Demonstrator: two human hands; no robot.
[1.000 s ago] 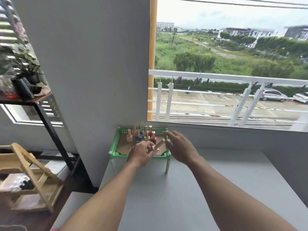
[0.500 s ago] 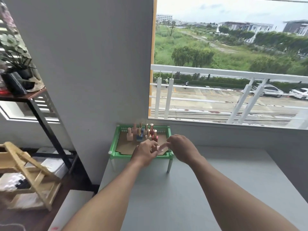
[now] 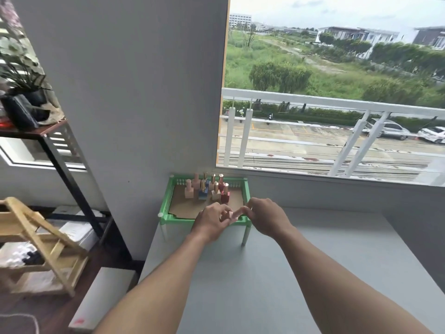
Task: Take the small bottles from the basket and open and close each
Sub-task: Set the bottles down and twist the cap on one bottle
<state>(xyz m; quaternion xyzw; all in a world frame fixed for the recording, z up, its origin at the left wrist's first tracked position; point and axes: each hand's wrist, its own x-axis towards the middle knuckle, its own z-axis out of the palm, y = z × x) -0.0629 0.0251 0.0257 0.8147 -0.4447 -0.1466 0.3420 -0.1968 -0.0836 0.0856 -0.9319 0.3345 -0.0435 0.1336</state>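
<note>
Our grey desk (image 3: 277,285) carries a green basket (image 3: 168,196) on short legs against the wall, with a cluster of small bottles (image 3: 207,189) standing upright on its cardboard floor. Over the basket's near rim we have our left hand (image 3: 212,222) and right hand (image 3: 265,218) drawn together on one pale pink bottle (image 3: 230,215), the left pinching its body, the right closed on its cap end; whether the cap is seated or loose is too small to tell. To do this well, we judge we should keep the body steady and level, turn only the cap with fingertips, and work clear of the standing bottles.
</note>
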